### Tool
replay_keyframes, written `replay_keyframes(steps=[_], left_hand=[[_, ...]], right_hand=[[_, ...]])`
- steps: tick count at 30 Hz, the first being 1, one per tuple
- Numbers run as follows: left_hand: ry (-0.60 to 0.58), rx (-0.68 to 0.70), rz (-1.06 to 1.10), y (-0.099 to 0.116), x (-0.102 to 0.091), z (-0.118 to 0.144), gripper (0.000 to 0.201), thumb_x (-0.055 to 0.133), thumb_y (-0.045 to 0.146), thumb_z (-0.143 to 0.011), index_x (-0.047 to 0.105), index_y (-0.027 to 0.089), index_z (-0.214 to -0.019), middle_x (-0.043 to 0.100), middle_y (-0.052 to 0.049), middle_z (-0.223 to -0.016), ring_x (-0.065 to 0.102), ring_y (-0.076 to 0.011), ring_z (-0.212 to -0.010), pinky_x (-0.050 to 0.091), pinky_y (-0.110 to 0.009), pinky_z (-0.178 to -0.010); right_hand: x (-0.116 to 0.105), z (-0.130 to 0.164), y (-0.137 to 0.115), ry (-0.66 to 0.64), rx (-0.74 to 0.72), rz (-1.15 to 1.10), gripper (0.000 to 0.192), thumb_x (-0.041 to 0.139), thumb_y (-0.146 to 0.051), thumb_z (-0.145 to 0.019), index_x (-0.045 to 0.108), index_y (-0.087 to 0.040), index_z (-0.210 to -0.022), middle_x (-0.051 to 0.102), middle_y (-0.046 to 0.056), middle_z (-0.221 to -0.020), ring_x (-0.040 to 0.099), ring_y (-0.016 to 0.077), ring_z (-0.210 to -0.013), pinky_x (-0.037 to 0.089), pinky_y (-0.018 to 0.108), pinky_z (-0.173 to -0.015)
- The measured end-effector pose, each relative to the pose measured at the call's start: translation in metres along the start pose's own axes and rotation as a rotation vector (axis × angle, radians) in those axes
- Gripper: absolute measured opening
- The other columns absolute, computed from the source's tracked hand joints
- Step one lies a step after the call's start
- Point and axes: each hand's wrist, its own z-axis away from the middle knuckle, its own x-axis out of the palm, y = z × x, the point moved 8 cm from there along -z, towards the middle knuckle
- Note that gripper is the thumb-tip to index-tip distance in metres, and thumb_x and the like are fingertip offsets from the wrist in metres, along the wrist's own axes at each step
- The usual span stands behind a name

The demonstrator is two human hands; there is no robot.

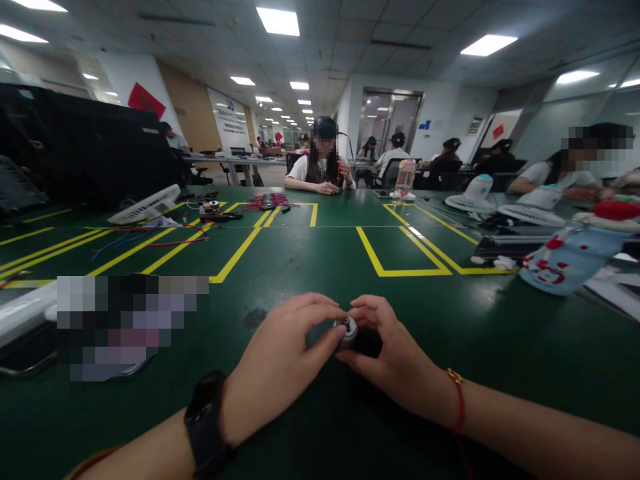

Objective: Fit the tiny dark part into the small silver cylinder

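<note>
Between my two hands, low over the green table, is a small grey-white cylinder with a dark fitting in its top. My left hand pinches it, the thumb tip pressed on the top edge and the fingers curled behind. From the other side my right hand curves closed about the cylinder, with its fingertips at the back and its thumb low in front. The fingers partly cover the cylinder, so its exact kind does not show. A dark watch sits on my left wrist, a red cord on my right.
At left lie a blurred-out phone-like item and a white power strip. Wires and a white fan are farther back. A blue bottle stands at right. A person works opposite.
</note>
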Motion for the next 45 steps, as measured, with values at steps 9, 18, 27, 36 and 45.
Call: replay_keyframes(steps=[9, 18, 27, 36, 45], left_hand=[[-0.044, -0.103, -0.044, -0.034, 0.011, 0.012, 0.018, 0.059, 0.034, -0.087, 0.073, 0.036, -0.098, 0.063, 0.001, -0.12, 0.058, -0.0252, -0.109, 0.046, -0.047, -0.095], [-0.133, -0.097, -0.15, -0.048, 0.019, 0.02, 0.034, 0.053, 0.041, -0.09, 0.061, 0.035, -0.122, 0.051, 0.0, -0.14, 0.047, -0.0274, -0.127, 0.039, -0.049, -0.104], [-0.094, -0.307, -0.132, -0.111, -0.04, 0.065, 0.044, 0.048, 0.05, -0.09, 0.049, 0.037, -0.132, 0.052, 0.002, -0.139, 0.049, -0.0266, -0.126, 0.037, -0.046, -0.108], [-0.107, -0.301, -0.142, -0.113, -0.029, 0.065, 0.041, 0.048, 0.049, -0.091, 0.05, 0.038, -0.13, 0.051, 0.002, -0.139, 0.047, -0.0242, -0.127, 0.035, -0.045, -0.109], [-0.176, -0.303, -0.144, -0.117, -0.028, 0.067, 0.043, 0.047, 0.05, -0.091, 0.047, 0.039, -0.132, 0.044, 0.003, -0.144, 0.041, -0.0236, -0.131, 0.03, -0.046, -0.111]], right_hand=[[-0.014, 0.004, -0.001, 0.027, 0.019, 0.197, 0.059, 0.063, -0.022, -0.074, 0.038, -0.026, -0.127, 0.056, 0.005, -0.111, 0.056, 0.015, -0.096, 0.048, 0.034, -0.087], [-0.04, 0.009, -0.016, 0.095, -0.147, 0.359, 0.04, 0.057, -0.027, -0.082, 0.049, -0.027, -0.121, 0.057, 0.003, -0.115, 0.056, 0.0149, -0.103, 0.049, 0.032, -0.09], [-0.235, 0.103, 0.081, 0.464, 0.537, 0.851, 0.045, 0.057, -0.055, -0.076, 0.054, -0.031, -0.114, 0.064, 0.007, -0.096, 0.064, 0.0217, -0.076, 0.051, 0.034, -0.064], [-0.126, 0.051, 0.007, 0.267, -0.06, 1.075, 0.054, 0.054, -0.05, -0.081, 0.047, -0.022, -0.127, 0.049, 0.01, -0.129, 0.045, 0.0282, -0.119, 0.036, 0.048, -0.097], [-0.005, -0.015, -0.019, -0.137, -0.125, 0.679, 0.021, 0.045, -0.029, -0.092, 0.066, -0.027, -0.093, 0.063, -0.001, -0.092, 0.051, 0.0135, -0.087, 0.039, 0.031, -0.077]])
